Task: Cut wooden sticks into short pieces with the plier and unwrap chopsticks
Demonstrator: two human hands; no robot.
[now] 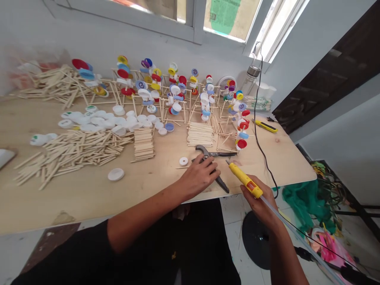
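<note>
Clock centre: one pair of dark hand cutters (219,154), lying on the wooden table (148,194) near the front edge, arms spread toward 3 and between 4 and 5 o'clock.
Left hand (202,174): lies palm down over the cutters; cannot tell if gripping or merely resting.
Right hand (261,194): at 4 o'clock, closed firmly round one yellow glue gun (242,177).
Nozzle: one, aimed toward 10 o'clock, just apart from the cutters.
Translucent rod (297,227): one, running from the rear of the gun toward 4 o'clock.
White disc (183,161): one, dark-centred, near at 9 o'clock.
White cap (115,174): one, alone, farther out at 9 o'clock.
Stick stacks: two, neat; one (200,134) at 11 o'clock, one (144,145) between 9 and 10.
Stick heaps: two, too tangled to count; one (77,150) far at 9 o'clock, one (61,81) farther at 10.
Loose caps (97,120): at least fifteen white, heaped at 10 o'clock; one blue cap (169,127) at the near end.
Stick frames with coloured caps (124,75): at least seven, overlapping, spread from 10 to 2 o'clock.
Yellow cutter knife (266,126): one, at 2 o'clock.
Fan (227,82): one, white, beyond the frames at 12.
</note>
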